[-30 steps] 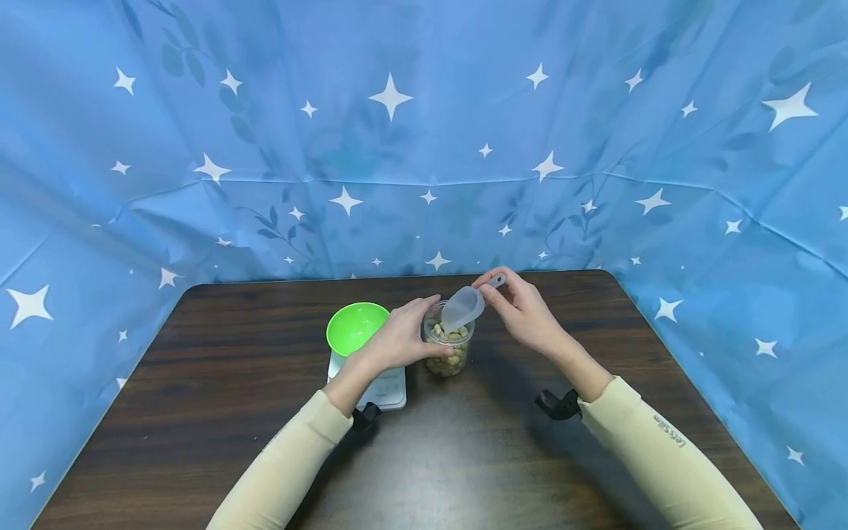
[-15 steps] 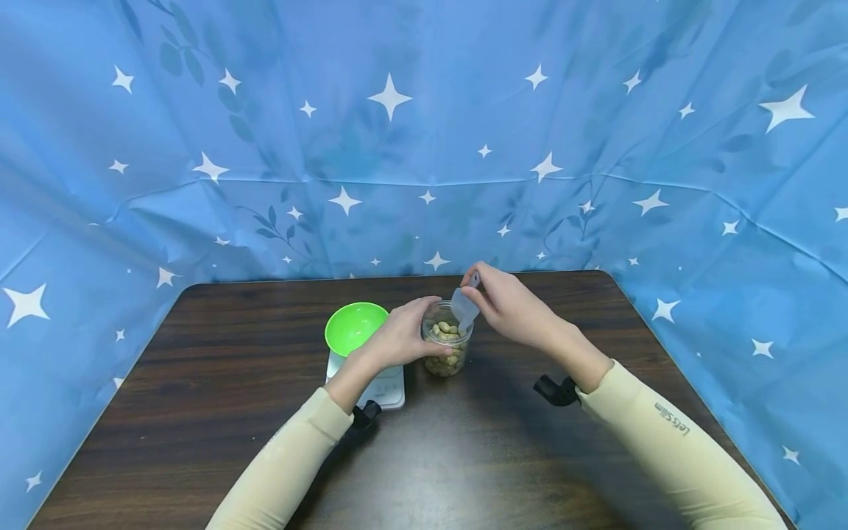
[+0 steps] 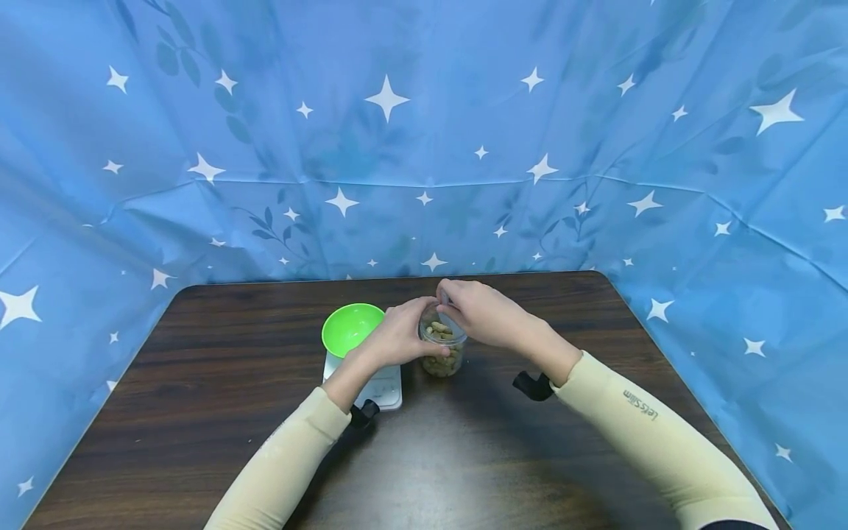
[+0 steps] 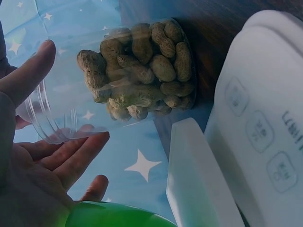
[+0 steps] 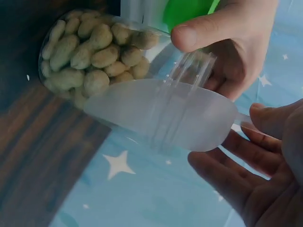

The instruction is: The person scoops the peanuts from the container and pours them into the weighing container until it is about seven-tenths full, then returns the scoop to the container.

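Observation:
A clear plastic jar (image 3: 442, 366) stands on the dark table, partly filled with unshelled peanuts (image 4: 142, 66). My left hand (image 3: 400, 335) grips the jar near its threaded rim, thumb on the near side and fingers behind. Between the thumb and fingers of my right hand (image 3: 486, 313) is the short handle of a translucent scoop (image 5: 142, 104). The scoop points down through the jar's mouth, its tip beside the peanuts in the right wrist view. In the head view my right hand covers most of the scoop.
Left of the jar, a bright green bowl (image 3: 352, 330) sits on a white kitchen scale (image 3: 386, 391), partly behind my left hand. The scale's buttons face up in the left wrist view. A blue star-patterned cloth (image 3: 424, 147) hangs behind the table (image 3: 218, 412).
My right hand has moved left over the jar, tilting the scoop upright and lowering it deeper inside. The left hand keeps its hold on the jar.

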A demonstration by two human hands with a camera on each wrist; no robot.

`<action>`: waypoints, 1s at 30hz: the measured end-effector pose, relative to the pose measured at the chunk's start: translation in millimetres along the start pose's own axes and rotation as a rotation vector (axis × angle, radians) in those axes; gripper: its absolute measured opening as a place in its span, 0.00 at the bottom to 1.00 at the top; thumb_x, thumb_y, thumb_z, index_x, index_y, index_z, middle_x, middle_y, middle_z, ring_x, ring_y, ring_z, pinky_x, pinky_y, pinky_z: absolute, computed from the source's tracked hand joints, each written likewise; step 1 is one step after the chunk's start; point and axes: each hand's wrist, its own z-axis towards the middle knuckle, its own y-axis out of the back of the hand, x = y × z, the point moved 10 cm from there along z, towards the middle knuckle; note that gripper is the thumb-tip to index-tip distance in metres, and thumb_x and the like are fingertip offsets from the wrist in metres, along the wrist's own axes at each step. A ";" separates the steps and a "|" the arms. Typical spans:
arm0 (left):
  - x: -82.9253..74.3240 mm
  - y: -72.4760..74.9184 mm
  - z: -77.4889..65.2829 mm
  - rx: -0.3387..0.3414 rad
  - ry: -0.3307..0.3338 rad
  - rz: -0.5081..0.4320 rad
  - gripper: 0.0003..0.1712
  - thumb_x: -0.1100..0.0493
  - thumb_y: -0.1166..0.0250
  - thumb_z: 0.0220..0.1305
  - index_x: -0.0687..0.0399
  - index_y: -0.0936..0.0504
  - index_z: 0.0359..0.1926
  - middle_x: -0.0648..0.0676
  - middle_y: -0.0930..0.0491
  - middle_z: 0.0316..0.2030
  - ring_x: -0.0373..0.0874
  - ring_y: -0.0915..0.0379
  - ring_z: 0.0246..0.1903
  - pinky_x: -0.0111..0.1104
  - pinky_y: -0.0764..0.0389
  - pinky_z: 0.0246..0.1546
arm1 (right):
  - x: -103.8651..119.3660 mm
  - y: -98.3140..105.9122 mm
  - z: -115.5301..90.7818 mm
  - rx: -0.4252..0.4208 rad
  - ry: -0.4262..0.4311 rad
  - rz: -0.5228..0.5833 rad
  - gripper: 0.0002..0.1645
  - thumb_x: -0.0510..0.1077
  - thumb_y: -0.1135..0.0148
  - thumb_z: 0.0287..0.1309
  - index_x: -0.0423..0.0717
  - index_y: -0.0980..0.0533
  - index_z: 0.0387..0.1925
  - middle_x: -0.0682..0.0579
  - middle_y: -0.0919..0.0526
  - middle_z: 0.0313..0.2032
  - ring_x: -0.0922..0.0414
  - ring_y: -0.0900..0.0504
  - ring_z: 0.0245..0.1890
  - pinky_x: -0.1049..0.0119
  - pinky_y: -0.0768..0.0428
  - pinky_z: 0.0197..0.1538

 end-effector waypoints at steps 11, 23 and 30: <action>3.0 5.1 -0.4 -0.016 -0.001 0.004 0.50 0.43 0.19 0.54 0.59 0.30 0.72 0.56 0.22 0.62 0.52 0.25 0.60 0.58 0.32 0.62 | -9.6 -2.9 1.5 -0.157 0.095 0.083 0.04 0.40 0.37 0.72 0.43 0.24 0.39 0.55 0.20 0.30 0.63 0.28 0.23 0.65 0.26 0.28; 2.7 5.8 -2.5 -0.010 -0.005 -0.002 0.47 0.45 0.19 0.54 0.57 0.29 0.70 0.54 0.20 0.57 0.49 0.22 0.54 0.47 0.22 0.54 | -17.4 -4.9 -4.9 -0.257 0.068 0.255 0.04 0.41 0.38 0.73 0.44 0.22 0.41 0.53 0.19 0.28 0.63 0.27 0.22 0.63 0.26 0.29; 6.8 8.5 -5.7 -0.017 0.011 -0.004 0.48 0.46 0.18 0.53 0.57 0.28 0.70 0.52 0.19 0.55 0.46 0.21 0.51 0.43 0.20 0.50 | -29.8 -3.2 -11.7 -0.362 -0.053 0.312 0.06 0.44 0.39 0.74 0.46 0.21 0.44 0.55 0.20 0.29 0.60 0.24 0.22 0.62 0.25 0.26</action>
